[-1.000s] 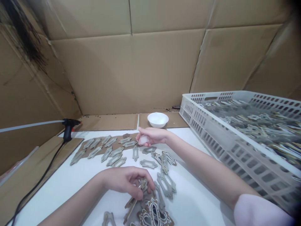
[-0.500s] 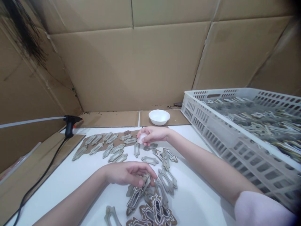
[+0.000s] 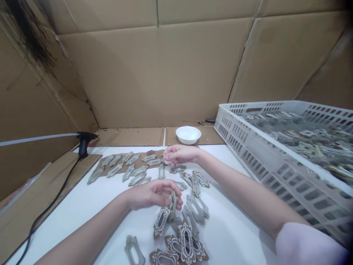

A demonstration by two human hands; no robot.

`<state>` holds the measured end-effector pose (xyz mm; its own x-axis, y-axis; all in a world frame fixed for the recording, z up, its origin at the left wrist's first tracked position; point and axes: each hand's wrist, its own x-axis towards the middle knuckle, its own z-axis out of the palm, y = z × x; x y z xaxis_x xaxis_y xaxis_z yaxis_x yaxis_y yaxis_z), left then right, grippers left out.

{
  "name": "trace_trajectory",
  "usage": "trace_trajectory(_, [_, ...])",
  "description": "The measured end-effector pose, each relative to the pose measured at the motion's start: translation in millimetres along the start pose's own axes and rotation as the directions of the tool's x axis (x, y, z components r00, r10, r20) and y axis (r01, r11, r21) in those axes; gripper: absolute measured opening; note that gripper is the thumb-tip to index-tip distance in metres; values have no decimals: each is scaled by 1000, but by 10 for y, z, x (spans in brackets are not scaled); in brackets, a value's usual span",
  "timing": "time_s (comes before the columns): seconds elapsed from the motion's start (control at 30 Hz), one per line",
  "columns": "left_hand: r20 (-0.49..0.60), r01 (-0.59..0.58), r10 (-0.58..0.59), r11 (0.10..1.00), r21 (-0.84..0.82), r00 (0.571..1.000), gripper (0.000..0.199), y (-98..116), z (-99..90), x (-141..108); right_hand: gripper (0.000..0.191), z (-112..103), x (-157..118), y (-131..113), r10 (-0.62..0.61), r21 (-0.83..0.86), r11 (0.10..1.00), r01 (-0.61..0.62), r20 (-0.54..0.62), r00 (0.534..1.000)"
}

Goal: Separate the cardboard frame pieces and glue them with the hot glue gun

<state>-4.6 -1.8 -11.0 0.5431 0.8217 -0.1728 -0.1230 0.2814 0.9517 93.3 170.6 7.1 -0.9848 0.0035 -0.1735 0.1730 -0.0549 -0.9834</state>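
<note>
Hands apart. The left hand is nearer, its fingers curled on a grey openwork plaque at its 4 o'clock, long axis roughly 12–6. The right hand, toward 1 o'clock, closes on a small pale wad beside rows of plaques.

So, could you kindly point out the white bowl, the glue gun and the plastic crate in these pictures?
White bowl [image 3: 188,139]: head view, on its outer wall.
Glue gun [image 3: 82,148]: head view, on its black grip.
Plastic crate [image 3: 286,173]: head view, on its side wall.
</note>
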Motion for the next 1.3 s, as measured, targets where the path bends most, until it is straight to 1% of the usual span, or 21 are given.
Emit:
trace_trajectory(0.13, [-81, -19, 16, 999, -29, 997, 21, -19, 5, 8, 9, 2, -6, -10, 11, -11, 1000, -11, -27, 1000])
trace_trajectory(0.33, [-187, -53, 37, 995, -83, 982, 20, -50, 0, 41, 6, 3, -4, 2, 20, -6, 1000, -20, -34, 999])
trace_trajectory(0.5, [-283, -79, 43, 990, -119, 958, 20, -64, 9, 70, 3, 5, 2, 12, 20, -2, 1000, -20, -19, 1000])
trace_trajectory(0.63, [-364, -108, 64, 989, -102, 929, 21, -65, 25, 89, 3, 3, 10, 22, 31, -5, 999, -31, -14, 999])
trace_trajectory(0.77, [-397, -109, 71, 991, -75, 915, 23, -68, 27, 112, 5, -6, 14, 29, 54, -1, 999, -54, -19, 998])
trace_trajectory(0.87, [-419, -125, 91, 991, -54, 903, 21, -81, 31, 143, 6, -4, 8, 20, 63, 6, 998, -63, -43, 997])
trace_trajectory(0.97, [-466, -168, 140, 986, -19, 873, 18, -107, 60, 190, 7, 21, 1, 12, 62, 16, 998, -60, -83, 995])
trace_trajectory(1.07, [-545, -196, 183, 980, 34, 818, 17, -134, 119, 251, 10, 72, -13, 11, 51, 28, 998, -48, -144, 988])
trace_trajectory(1.13, [-576, -213, 210, 975, 64, 790, 16, -145, 166, 286, 14, 117, -45, 9, 45, 36, 999, -39, -199, 979])
trace_trajectory(1.23, [-575, -239, 266, 963, 124, 774, 14, -146, 226, 309, 17, 202, -159, 7, 45, 47, 998, -32, -305, 951])
trace_trajectory(1.3, [-551, -246, 293, 956, 160, 781, 13, -143, 247, 299, 17, 275, -284, 15, 49, 52, 998, -31, -393, 918])
